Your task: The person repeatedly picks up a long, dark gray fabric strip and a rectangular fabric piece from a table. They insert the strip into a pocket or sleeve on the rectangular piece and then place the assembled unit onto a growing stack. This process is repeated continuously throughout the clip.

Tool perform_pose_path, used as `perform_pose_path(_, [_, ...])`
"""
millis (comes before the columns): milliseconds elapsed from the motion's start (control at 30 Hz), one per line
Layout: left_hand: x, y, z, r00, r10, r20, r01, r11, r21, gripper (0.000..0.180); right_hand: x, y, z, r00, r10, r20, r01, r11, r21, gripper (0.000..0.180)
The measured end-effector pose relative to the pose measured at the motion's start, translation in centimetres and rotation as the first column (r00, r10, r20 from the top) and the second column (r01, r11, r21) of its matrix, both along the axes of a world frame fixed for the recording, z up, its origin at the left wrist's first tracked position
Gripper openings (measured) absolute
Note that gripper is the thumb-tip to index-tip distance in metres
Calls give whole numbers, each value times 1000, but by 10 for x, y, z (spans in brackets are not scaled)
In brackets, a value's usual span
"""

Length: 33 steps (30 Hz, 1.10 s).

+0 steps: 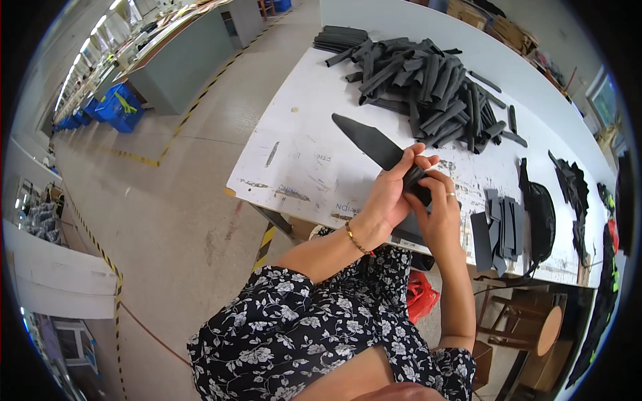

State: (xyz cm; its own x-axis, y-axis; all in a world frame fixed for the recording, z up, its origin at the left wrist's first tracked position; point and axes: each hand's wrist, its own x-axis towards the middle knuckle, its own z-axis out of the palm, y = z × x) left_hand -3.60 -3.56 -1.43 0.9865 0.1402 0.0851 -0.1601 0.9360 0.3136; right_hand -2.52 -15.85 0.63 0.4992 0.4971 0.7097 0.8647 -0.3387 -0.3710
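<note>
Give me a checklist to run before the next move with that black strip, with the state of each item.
1. Both hands on the black strip: ok; left hand and right hand grip its near end.
2. Strip's pointed far end free above the white table: ok.
3. Pile of rolled black pieces apart from the hands: ok.
4. Flat cut pieces within reach at the right: ok.
5. Fold or seam under the fingers: cannot tell.

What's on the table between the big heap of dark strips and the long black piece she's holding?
Nothing but bare white table, scuffed and stained, in the head view. The heap of strips lies beyond it; the pointed black piece is gripped by the left hand and right hand.
</note>
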Motion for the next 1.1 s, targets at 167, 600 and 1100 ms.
perform_pose_path(167, [-1,12,2,1000,18,16,-19,999,37,28,-1,-17,2,1000,27,-6,-27,999,-20,19])
perform_pose_path(600, [-1,8,28,966,216,142,-195,969,-154,33,13,-40,6,985,19,173,-35,995,94,18])
perform_pose_path(1100, [4,2,18,970,162,180,-106,952,-288,32,7,-32,-6,981,-15,193,-13,989,145,20])
